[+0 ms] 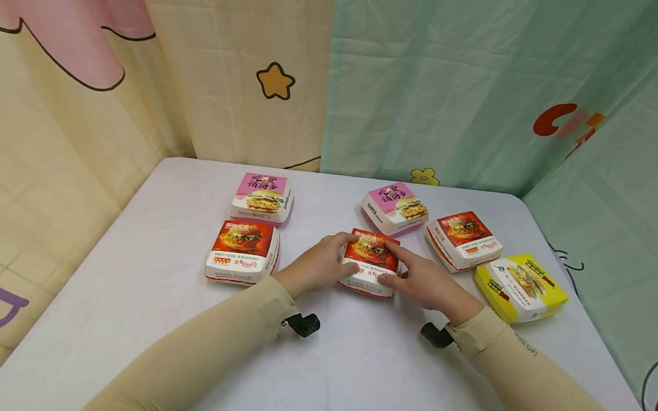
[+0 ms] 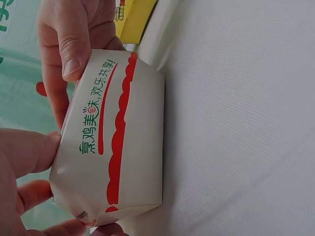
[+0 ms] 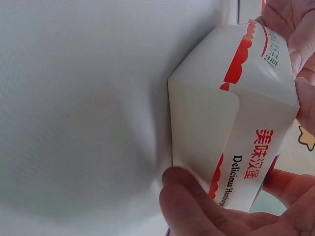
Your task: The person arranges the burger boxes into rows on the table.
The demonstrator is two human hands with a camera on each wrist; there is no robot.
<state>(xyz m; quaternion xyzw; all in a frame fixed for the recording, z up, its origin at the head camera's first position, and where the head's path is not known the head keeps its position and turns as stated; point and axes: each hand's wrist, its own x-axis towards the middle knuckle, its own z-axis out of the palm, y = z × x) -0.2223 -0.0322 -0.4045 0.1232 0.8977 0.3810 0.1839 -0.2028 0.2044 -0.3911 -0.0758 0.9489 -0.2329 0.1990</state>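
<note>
Both hands hold a red-and-white paper burger box (image 1: pixel 369 251) on the white table. The left hand (image 1: pixel 324 264) grips its left side, thumb at the front upper edge. From the right, the right hand (image 1: pixel 423 283) holds it, thumb on the top front and a fingertip on the red panel. In the left wrist view the white front of the box (image 2: pixel 140 132) shows green lettering and a red scalloped band. The right wrist view has right-hand fingers (image 3: pixel 182 201) wrapped low around the side marked "Delicious Hamburger". The box looks closed.
Left of the hands, a matching red-and-white box (image 1: pixel 243 250) stands before a pink-topped one (image 1: pixel 262 196). Behind and right are another pink box (image 1: pixel 394 208), a red one (image 1: pixel 463 240) and a yellow one (image 1: pixel 521 287). Patterned curtains (image 1: pixel 250 29) border the table (image 1: pixel 337 376).
</note>
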